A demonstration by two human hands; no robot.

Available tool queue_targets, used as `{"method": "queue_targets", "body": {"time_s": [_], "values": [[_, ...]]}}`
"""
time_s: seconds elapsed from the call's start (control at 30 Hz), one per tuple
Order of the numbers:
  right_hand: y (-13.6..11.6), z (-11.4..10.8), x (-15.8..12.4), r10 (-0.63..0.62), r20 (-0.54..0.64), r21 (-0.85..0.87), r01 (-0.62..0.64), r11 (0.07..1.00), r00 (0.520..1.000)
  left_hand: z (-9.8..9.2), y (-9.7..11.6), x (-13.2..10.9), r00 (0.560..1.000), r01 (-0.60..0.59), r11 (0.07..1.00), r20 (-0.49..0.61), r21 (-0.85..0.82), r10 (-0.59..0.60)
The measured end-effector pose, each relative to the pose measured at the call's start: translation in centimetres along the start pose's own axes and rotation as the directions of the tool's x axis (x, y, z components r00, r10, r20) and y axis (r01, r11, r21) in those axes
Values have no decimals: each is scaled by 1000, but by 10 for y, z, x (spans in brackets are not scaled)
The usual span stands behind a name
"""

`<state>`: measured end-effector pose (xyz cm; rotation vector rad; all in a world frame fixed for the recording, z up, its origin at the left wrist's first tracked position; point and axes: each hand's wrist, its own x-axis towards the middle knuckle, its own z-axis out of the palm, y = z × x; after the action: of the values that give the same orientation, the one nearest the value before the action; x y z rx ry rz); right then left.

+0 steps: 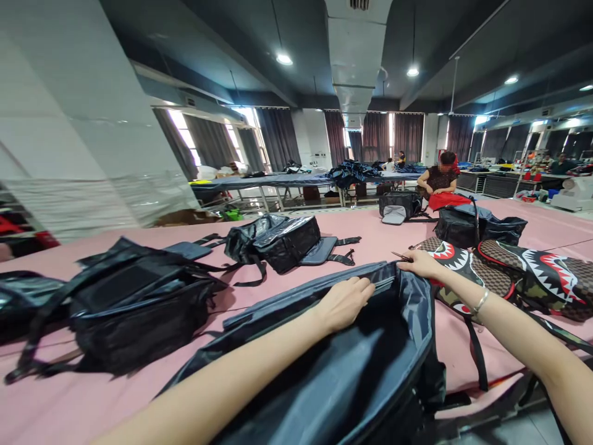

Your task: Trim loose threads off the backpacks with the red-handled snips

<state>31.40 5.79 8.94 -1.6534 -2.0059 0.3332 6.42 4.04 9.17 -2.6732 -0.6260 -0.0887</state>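
Observation:
An unzipped black backpack with a grey-blue lining lies in front of me, its mouth facing up. My left hand reaches into the opening, its fingers closed on the edge of the lining at the far wall. At the far right corner of the bag's mouth is my right hand, wearing a bracelet at the wrist. Its fingers are closed around what looks like a pair of small scissors, the thin dark points sticking out leftward. The hand also touches the bag's rim; most of the tool is hidden in the fingers.
Other black backpacks lie on the pink table to the left and farther back. Shark-mouth patterned bags lie at the right. Across the table a co-worker handles red cloth. A white pillar rises at left.

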Motion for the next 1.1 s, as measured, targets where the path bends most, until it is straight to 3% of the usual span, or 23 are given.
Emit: {"method": "queue_targets", "body": {"time_s": [0.17, 0.37, 0.57, 0.67, 0.9, 1.0, 1.1], "values": [[0, 0, 7, 34, -10, -24, -35, 999, 999, 2, -10, -12, 999, 50, 999, 5, 7, -50], [1, -4, 7, 38, 9, -62, -37, 997, 999, -2, -16, -42, 988, 86, 987, 118, 139, -103], [6, -5, 10, 19, 26, -102, -16, 995, 999, -24, -20, -80, 921, 262, 943, 240, 203, -308], [7, -9, 7, 5, 22, -138, -2, 990, 1000, -31, -24, -91, 889, 344, 913, 238, 219, -392], [22, -38, -18, -9, 15, -222, 12, 975, 1000, -36, -44, -114, 848, 450, 880, 239, 151, -474], [47, -53, -32, 72, -8, -248, -72, 966, 997, -39, -53, -117, 874, 442, 897, 218, 14, -434], [67, -61, -42, 113, -17, -227, -114, 967, 993, -38, -66, -113, 891, 454, 869, 67, -196, -450]]}}
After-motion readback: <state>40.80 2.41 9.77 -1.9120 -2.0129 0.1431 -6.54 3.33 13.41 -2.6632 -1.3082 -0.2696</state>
